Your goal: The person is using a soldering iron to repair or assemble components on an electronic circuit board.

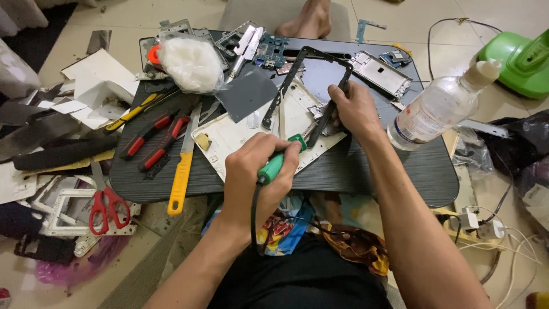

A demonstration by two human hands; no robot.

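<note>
left hand clamped on green soldering iron, right hand pinching black frame at 1 o'clock: keep tip steady, frame pressed flat.

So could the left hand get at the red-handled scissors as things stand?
Probably not right away: the left hand is wrapped around a green-handled soldering iron. The scissors lie uncovered off the table's left edge, so only the full hand hinders it.

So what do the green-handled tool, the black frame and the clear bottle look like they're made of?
The green-handled tool in the left hand: glossy plastic grip, probably, with a thin metal tip. The black frame under the right hand: thin, matte, likely plastic or painted metal. The clear bottle: see-through plastic, with a pale cap.
</note>
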